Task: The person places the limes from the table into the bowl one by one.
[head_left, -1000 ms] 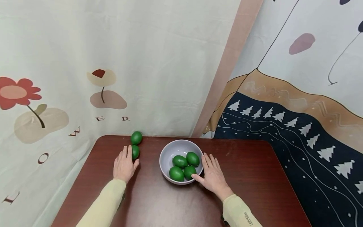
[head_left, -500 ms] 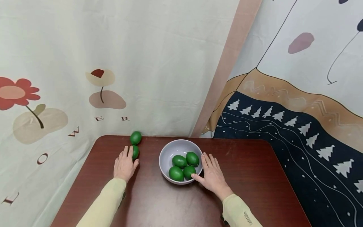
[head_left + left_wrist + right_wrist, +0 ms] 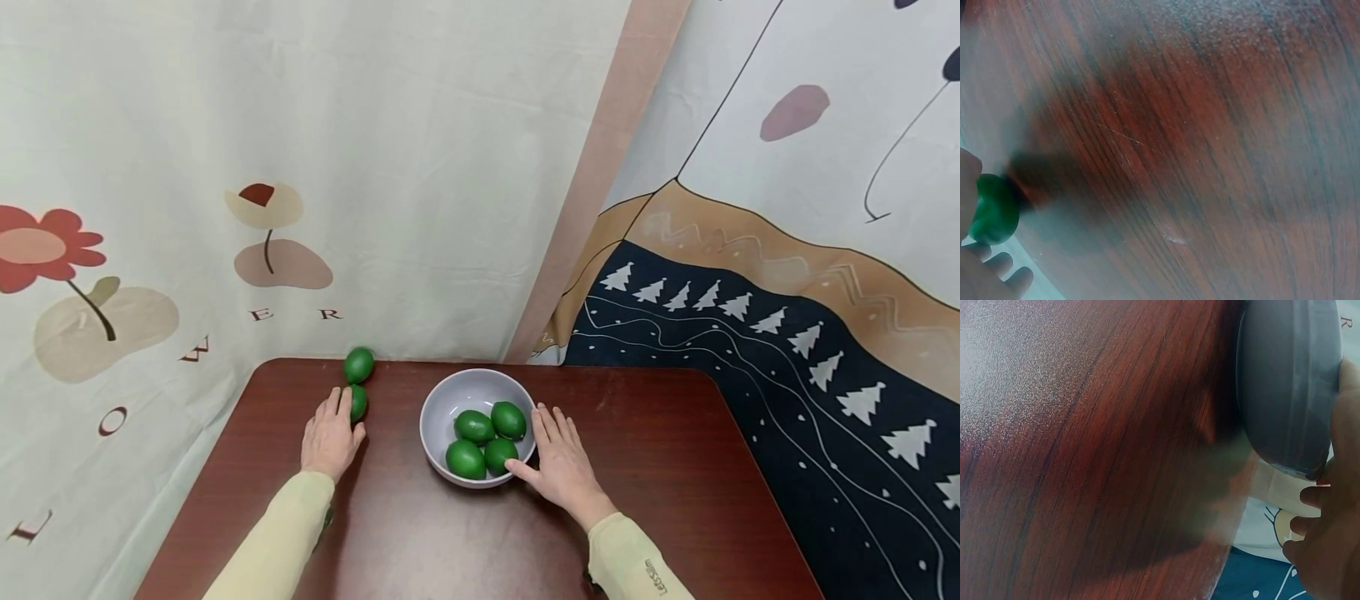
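Observation:
A light grey-purple bowl [image 3: 441, 400] stands at the middle of the table with several green limes [image 3: 474, 427] in it. My right hand [image 3: 566, 467] lies along the bowl's right side with straight fingers, their tips at the outer wall, and the thumb reaching over the rim. Two more limes stand in a line left of the bowl: a far lime [image 3: 358, 365] at the back edge and a nearer lime [image 3: 359, 403]. Beside the nearer one is my left hand [image 3: 330, 440], fingers extended and partly covering it; in the left wrist view this lime [image 3: 997, 209] shows between thumb and fingers.
Both hands are over a dark red-brown wooden table [image 3: 420, 542]. A pale printed curtain [image 3: 420, 208] hangs right behind its back edge, and a dark blue cloth with white trees [image 3: 750, 400] hangs along the right side.
The left hand has shifted very slightly, its fingertips staying at the nearer lime. The right hand, bowl and limes stay in place; the head view drifts a little.

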Available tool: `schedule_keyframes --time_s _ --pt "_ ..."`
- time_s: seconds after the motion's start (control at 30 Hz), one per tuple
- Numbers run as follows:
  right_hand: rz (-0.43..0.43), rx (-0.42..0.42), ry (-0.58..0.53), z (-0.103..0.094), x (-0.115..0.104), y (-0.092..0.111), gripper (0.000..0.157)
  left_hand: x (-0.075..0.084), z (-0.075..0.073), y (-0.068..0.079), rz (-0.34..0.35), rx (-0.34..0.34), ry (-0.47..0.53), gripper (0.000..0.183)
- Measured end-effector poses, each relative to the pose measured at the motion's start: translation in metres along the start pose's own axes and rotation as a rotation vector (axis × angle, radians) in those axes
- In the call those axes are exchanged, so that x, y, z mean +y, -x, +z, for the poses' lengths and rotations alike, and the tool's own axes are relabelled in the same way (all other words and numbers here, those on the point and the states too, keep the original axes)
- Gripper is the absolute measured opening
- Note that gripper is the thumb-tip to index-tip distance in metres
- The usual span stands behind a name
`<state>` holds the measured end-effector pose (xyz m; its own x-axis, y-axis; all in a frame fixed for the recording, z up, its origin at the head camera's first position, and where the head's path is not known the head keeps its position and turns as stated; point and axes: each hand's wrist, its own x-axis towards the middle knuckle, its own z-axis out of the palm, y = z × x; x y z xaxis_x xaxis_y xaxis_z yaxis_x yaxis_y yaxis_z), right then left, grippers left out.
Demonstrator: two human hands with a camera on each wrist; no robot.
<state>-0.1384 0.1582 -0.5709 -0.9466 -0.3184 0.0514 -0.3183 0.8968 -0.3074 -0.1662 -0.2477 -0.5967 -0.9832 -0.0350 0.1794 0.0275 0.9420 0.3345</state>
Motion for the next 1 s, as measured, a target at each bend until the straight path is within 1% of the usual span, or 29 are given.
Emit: schedule_keyframes --time_s 0.13,0.3,0.4,0.6,0.87,1.0 --pt "0.003 0.008 -0.001 -0.0001 -0.0001 0.0003 0.104 0.0004 -0.0001 0.0004 0.001 0.014 0.018 0.068" --pt "0.001 0.012 0.005 0.0004 -0.0002 0.0003 0.103 0.0000 0.0010 0.0008 0.007 0.053 0.029 0.065" --pt "-0.002 0.015 0.013 0.0003 -0.0003 0.0004 0.103 0.0010 0.0017 0.0012 0.007 0.065 0.041 0.064" --pt "-0.004 0.011 0.035 -0.0004 -0.0006 0.0003 0.103 0.0026 0.0027 0.0018 -0.005 0.055 0.052 0.064" --pt "0.004 -0.005 0.036 -0.0015 -0.0014 0.0001 0.102 0.0028 0.0033 0.0023 -0.011 0.055 0.062 0.063" --pt "0.005 -0.009 0.040 -0.0018 -0.0016 -0.0001 0.103 0.0034 0.0040 0.0030 -0.025 0.050 0.088 0.062"
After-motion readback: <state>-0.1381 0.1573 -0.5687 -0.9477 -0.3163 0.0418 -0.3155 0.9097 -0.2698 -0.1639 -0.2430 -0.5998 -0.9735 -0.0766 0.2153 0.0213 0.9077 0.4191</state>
